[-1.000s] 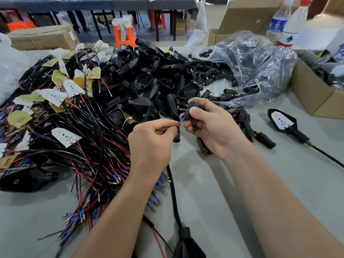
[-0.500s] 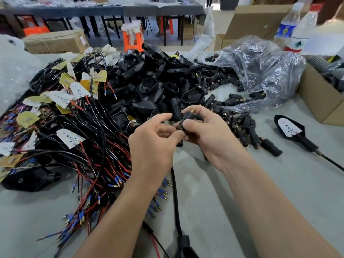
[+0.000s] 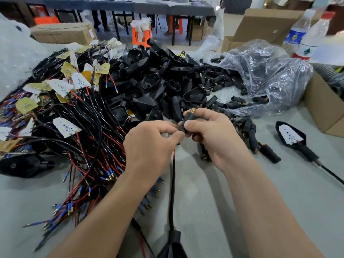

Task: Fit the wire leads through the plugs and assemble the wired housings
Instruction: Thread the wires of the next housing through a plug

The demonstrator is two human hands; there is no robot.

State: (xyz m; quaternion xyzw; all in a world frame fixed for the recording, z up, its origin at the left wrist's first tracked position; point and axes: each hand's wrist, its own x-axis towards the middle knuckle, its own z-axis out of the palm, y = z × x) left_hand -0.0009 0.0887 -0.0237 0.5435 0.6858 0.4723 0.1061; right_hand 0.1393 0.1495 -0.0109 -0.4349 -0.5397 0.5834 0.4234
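Closest to the person, at the near edge of the grey worktop [image 3: 279, 192], a black housing [image 3: 172, 244] lies with its sheathed cable [image 3: 173, 192] running straight up toward the hands. Where the sheath ends, a thin red lead [image 3: 174, 153] comes out and disappears under the left hand [image 3: 149, 144], whose fingers [image 3: 170, 127] are pinched tight on the lead's end. The right hand [image 3: 214, 135] meets it fingertip to fingertip, closed around a small black plug [image 3: 186, 122] with a brass threaded tip [image 3: 192, 110] poking out above the knuckles. This looks like the threading step itself: the lead going into the plug's bore, though the hands cover the entry and I cannot tell how far in it is. The next move likely calls for a steady push with the plug held in line, so the thin lead does not buckle, then sliding the plug down the cable toward the housing. Off to the right lies a finished housing [image 3: 290, 135], its white board showing. Left of the hands sprawls a tangle of wired boards [image 3: 67, 126] with red and black leads, blue-sleeved ends fanned over the cloth. Beyond the hands are heaped empty black housings [image 3: 149, 79] and loose plugs [image 3: 223, 84] spilling from a clear plastic bag [image 3: 270, 71].
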